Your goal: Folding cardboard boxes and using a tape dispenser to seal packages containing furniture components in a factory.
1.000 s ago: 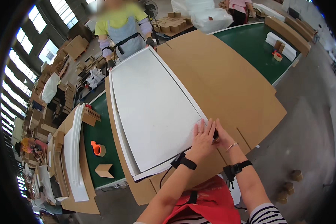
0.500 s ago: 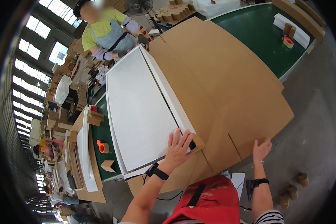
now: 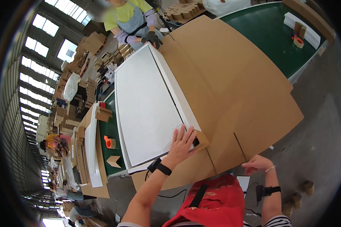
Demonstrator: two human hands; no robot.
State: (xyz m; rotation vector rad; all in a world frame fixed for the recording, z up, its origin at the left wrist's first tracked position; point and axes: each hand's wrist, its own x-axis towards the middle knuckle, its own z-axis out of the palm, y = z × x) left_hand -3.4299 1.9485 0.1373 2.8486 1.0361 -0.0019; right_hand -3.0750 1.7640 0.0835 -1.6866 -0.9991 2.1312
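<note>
A long white panel (image 3: 147, 109) lies on a large sheet of brown cardboard (image 3: 231, 79), with a white strip (image 3: 174, 90) along its right edge and a dark gap between them. My left hand (image 3: 181, 145) rests flat on the panel's near right corner, fingers spread. Beside that hand is a brown cardboard corner piece (image 3: 203, 141) at the end of the strip. My right hand (image 3: 258, 163) hovers by the cardboard's near edge, empty, its fingers loosely bent and apart. At the panel's far end a co-worker's dark gloved hands (image 3: 152, 39) are at the corner.
Under the cardboard is a green table (image 3: 271, 38). An orange tape dispenser (image 3: 110, 142) and folded cardboard piece (image 3: 114, 161) lie on its left part. Another tape roll (image 3: 298, 41) sits far right beside a white strip (image 3: 308, 32). White lengths (image 3: 91, 151) lie further left.
My right hand has come nearer to me, off the cardboard's near edge, and turned leftward. My left hand stays on the corner. The view has shifted slightly; the co-worker leans over the far end.
</note>
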